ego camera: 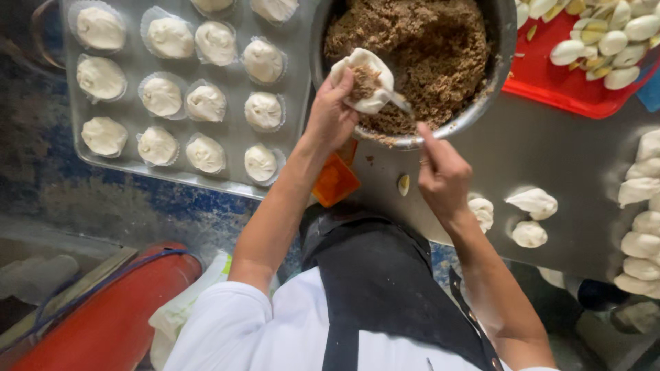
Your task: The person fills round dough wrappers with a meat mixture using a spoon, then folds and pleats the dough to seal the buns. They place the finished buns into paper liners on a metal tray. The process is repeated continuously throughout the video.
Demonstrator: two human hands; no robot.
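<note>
While our left hand (pixel 332 113) cups the soft white dough wrapper (pixel 362 80), our right hand (pixel 443 180) pinches a thin metal spoon (pixel 401 103), packing crumbly brown filling (pixel 419 48) in; pleating shut probably comes next.

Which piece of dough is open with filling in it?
The dough piece cupped in the left hand over the metal bowl; brown filling shows inside, unlike the others.

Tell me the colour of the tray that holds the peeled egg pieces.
Red tray, seen best in the head view, top right.
</note>
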